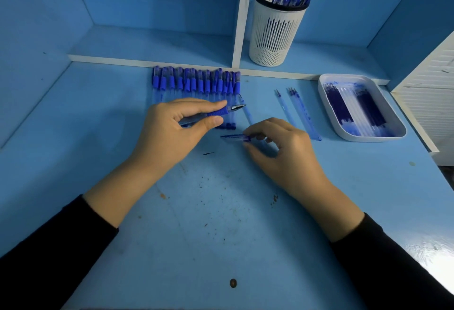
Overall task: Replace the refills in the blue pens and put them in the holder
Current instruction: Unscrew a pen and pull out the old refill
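Head view: I saw a few pens in the holder (277, 29), a row of pens (196, 81) waiting; left hand (172, 128) gripped a pen (218, 112), right hand (282, 145) pinched a cap (235, 137).

We cannot tell what the right hand (277, 147) pinches, since the blue piece (235, 137) is blurred by motion. The left hand (179, 125) covers the rear of its pen (221, 112) and part of the pen row (196, 83). The holder (276, 27) hides the lower parts of its pens.
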### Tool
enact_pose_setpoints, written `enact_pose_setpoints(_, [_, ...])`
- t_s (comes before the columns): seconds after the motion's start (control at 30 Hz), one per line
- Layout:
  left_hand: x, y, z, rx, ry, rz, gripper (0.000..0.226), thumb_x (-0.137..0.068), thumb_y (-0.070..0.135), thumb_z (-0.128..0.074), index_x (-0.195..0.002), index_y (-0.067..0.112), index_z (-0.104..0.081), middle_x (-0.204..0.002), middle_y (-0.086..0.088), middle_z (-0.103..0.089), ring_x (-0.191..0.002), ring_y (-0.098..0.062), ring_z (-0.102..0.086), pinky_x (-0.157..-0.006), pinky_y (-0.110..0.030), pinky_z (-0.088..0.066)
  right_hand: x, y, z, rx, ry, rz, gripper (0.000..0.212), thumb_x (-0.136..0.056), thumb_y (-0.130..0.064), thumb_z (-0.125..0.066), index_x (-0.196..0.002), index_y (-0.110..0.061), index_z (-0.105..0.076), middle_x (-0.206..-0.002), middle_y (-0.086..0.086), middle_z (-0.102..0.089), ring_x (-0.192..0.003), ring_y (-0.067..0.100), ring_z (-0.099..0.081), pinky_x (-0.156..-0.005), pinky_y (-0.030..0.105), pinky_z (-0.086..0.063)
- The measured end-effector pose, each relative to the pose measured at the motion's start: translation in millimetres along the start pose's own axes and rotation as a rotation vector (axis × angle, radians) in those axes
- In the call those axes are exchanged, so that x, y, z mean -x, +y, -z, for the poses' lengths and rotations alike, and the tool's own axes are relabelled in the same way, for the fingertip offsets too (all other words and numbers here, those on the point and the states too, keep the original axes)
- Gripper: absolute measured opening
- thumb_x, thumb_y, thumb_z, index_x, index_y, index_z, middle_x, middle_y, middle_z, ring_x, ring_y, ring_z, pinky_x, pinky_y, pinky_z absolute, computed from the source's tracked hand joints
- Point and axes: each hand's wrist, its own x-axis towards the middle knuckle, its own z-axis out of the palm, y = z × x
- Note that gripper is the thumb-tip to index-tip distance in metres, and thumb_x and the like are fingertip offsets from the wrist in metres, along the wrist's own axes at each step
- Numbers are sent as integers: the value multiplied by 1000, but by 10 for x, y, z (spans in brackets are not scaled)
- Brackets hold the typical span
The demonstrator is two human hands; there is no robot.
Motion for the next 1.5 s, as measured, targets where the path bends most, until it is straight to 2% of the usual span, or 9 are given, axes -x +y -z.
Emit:
enact_pose_setpoints(0.33, [8, -25, 1, -29, -50, 54, 28, -80, 13, -79, -107, 17, -74, -103, 13, -73, -93, 3, -69, -88, -13, -51, -40, 6, -68, 198, -9, 73, 20, -84, -16, -67, -101, -7, -72, -93, 6, -67, -84, 26, -62, -75, 31, -51])
enact_pose_setpoints(0.47, [16, -17, 7, -36, -84, 70, 26, -79, 15, -79, -104, 24, -75, -100, 15, -73, -91, 3, -69, -88, -13, -51, -44, -58, 25, -57, 75, -75, 19, -85, -18, -69, -103, -10, -73, -92, 2, -70, -83, 9, -62, -76, 17, -47])
enact_pose_setpoints(0.6, [53, 25, -30, -61, -130, 30, 24, -78, 12, -80, -100, 20, -76, -94, 16, -73, -87, 3, -69, -84, -9, -48, -62, -175, 110, -466, 56, -297, 18, -87, -24, -71, -102, -15, -70, -83, -3, -71, -76, 7, -65, -73, 17, -49])
enact_pose_setpoints(0.77, [87, 45, -75, -87, -126, -97, 21, -80, 21, -78, -101, 18, -76, -94, 10, -74, -85, -3, -70, -79, -23, -56, -64, -187, 95, -468, 67, -260, 7, -87, -14, -70, -84, -8, -68, -68, 2, -68, -60, 10, -63, -64, 30, -54])
enact_pose_setpoints(0.97, [82, 19, -78, -40, -134, -65, 21, -83, 23, -73, -104, 21, -75, -90, 7, -75, -79, -12, -70, -73, -36, -56, -47, -173, 118, -480, 25, -115, 15, -84, -1, -70, -95, -10, -66, -93, 1, -68, -88, 13, -66, -85, 23, -51])
enact_pose_setpoints(1.07, [77, -5, -56, -43, -129, -71, 22, -84, 21, -76, -105, 18, -75, -92, 4, -75, -81, -14, -70, -74, -35, -56, -47, -191, 126, -522, -3, -239, 22, -81, -25, -73, -98, -14, -65, -83, -4, -68, -79, 11, -66, -77, 22, -52])
enact_pose_setpoints(1.2, [82, -13, -65, -47, -128, -82, 21, -83, 18, -76, -103, 19, -75, -91, 4, -75, -78, -13, -69, -72, -27, -55, -48, -189, 118, -506, -7, -206, 8, -87, -5, -69, -92, -10, -65, -81, 3, -68, -73, 8, -65, -73, 19, -49])
enact_pose_setpoints(1.37, [76, -31, -55, -59, -138, -90, 21, -83, 17, -76, -104, 13, -76, -87, 6, -73, -73, -5, -64, -67, -12, -45, -53, -219, 148, -563, -10, -276, 16, -84, -20, -72, -92, -8, -64, -77, 1, -68, -70, 14, -65, -66, 23, -50])
enact_pose_setpoints(1.5, [80, -24, -58, -54, -134, -94, 20, -83, 17, -77, -103, 13, -76, -89, 9, -72, -75, -1, -64, -68, -10, -45, -49, -210, 164, -617, -11, -250, 8, -87, -3, -68, -93, -1, -63, -80, 3, -67, -70, 9, -63, -67, 18, -48])
